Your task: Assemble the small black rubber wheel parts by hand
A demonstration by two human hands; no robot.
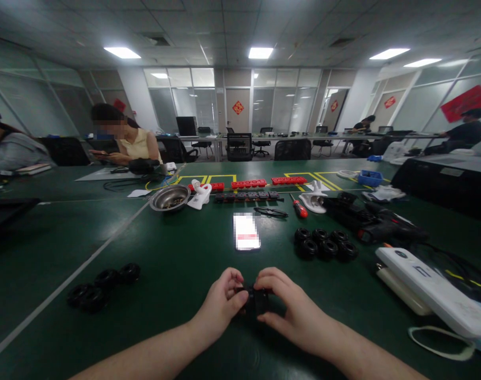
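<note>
My left hand point(231, 297) and my right hand point(282, 300) meet near the front of the green table. Both have their fingers closed around a small black part point(260, 302), which looks like a toy wheel with its tire; the fingers cover much of it. Ahead of the hands lies a phone point(246, 232) with a bright screen. To the left sits a loose group of black toy wheels point(106, 278). Several more black wheels point(320, 247) stand in two rows to the right.
Farther back are a metal bowl point(170, 199) of small parts, red trays point(248, 183), a black strip of parts point(248, 197), glasses point(271, 212) and a red screwdriver point(299, 208). A black power tool point(377, 219) and a white device point(430, 287) lie right. A person point(135, 140) sits across, left.
</note>
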